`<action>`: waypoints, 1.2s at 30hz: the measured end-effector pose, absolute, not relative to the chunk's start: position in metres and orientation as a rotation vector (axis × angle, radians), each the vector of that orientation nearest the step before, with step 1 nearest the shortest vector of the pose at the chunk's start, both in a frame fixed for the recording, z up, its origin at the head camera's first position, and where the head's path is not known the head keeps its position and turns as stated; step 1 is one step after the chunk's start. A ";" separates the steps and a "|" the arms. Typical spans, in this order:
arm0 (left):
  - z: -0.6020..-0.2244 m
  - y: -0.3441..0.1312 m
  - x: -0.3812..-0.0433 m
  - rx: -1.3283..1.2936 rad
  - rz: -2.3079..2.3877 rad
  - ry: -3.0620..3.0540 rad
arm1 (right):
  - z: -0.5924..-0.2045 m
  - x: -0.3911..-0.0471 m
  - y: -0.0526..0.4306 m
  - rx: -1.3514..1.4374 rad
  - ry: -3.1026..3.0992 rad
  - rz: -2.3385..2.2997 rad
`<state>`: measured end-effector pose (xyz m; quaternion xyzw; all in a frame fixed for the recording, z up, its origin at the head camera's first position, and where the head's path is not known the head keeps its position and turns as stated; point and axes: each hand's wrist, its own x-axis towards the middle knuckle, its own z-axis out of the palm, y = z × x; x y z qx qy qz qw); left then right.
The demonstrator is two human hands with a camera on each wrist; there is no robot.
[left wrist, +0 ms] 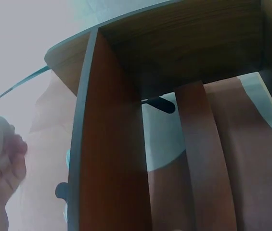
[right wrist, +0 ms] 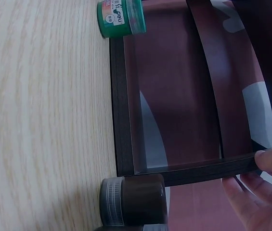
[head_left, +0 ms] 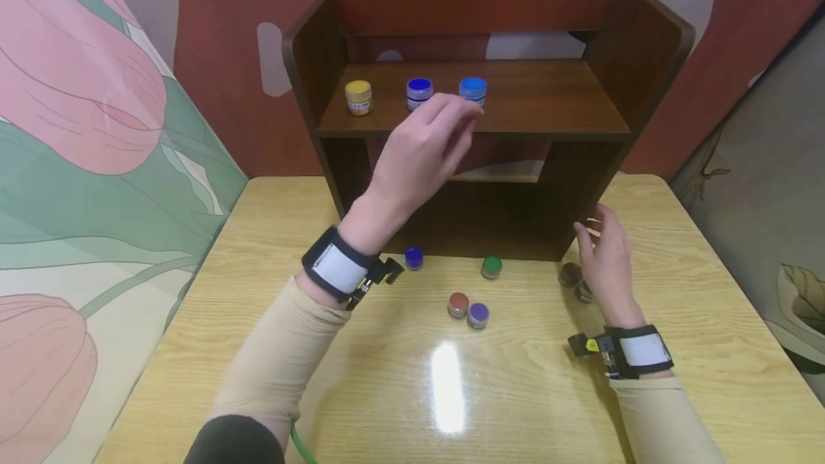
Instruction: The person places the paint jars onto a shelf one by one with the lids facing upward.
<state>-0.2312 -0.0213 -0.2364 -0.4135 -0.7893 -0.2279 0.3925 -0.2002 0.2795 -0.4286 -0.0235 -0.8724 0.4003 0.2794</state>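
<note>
Head view first: the left hand (head_left: pixel 422 142) is up at the shelf (head_left: pixel 548 99), fingers loosely bent, nothing visible in them. Three jars are up top: the light blue jar (head_left: pixel 473 89) just past its fingertips, the dark blue jar (head_left: pixel 420 89) behind its knuckles and the yellow jar (head_left: pixel 359 99) farther left. So I'd call it three up, six on the table (head_left: pixel 361 385). Those are the small blue jar (head_left: pixel 414 258), green jar (head_left: pixel 492 268), orange jar (head_left: pixel 458 304) and purple jar (head_left: pixel 478 315) left of the right hand (head_left: pixel 606 256) — plus the brown jar (head_left: pixel 570 275) and a half-hidden jar (head_left: pixel 584 293) right beside it. Table's pale wood with a shiny glare; the wall (head_left: pixel 225 106) is printed, big flowers off to the left.

Left wrist: curled fingers hang apart from the shelf boards, no jar seen in them.

Right wrist: thumb and fingers pinch the shelf's side panel (right wrist: pixel 198 172), brown jar nearby.
</note>
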 end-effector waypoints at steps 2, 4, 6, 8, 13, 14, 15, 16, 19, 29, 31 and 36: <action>-0.244 -0.026 -0.228 -1.115 -0.546 -1.948 | -0.428 -0.200 0.280 -0.064 -2.338 1.072; -0.252 -0.030 -0.225 -1.178 -0.521 -1.914 | -0.428 -0.200 0.280 -0.062 -2.337 1.071; -0.260 -0.034 -0.223 -1.231 -0.510 -1.911 | -0.428 -0.200 0.280 -0.060 -2.335 1.070; -0.270 -0.038 -0.222 -1.267 -0.505 -1.945 | -0.428 -0.200 0.280 -0.060 -2.333 1.069; -0.298 -0.050 -0.222 -1.311 -0.487 -2.130 | -0.428 -0.199 0.281 -0.062 -2.332 1.068; -0.303 -0.053 -0.223 -1.310 -0.481 -2.183 | -0.428 -0.199 0.280 -0.063 -2.333 1.070; -0.309 -0.056 -0.223 -1.305 -0.476 -2.247 | -0.427 -0.199 0.280 -0.065 -2.336 1.071; -0.315 -0.058 -0.224 -1.298 -0.467 -2.316 | -0.427 -0.199 0.280 -0.067 -2.339 1.073; -0.335 -0.066 -0.226 -1.263 -0.414 -2.541 | -0.427 -0.198 0.280 -0.067 -2.343 1.077; -0.401 -0.080 -0.234 -1.071 -0.251 -2.951 | -0.426 -0.198 0.280 -0.065 -2.346 1.069; -0.410 -0.081 -0.235 -1.036 -0.224 -2.964 | -0.427 -0.198 0.279 -0.067 -2.348 1.067; -0.426 -0.081 -0.234 -1.001 -0.230 -2.926 | -0.426 -0.199 0.280 -0.068 -2.348 1.075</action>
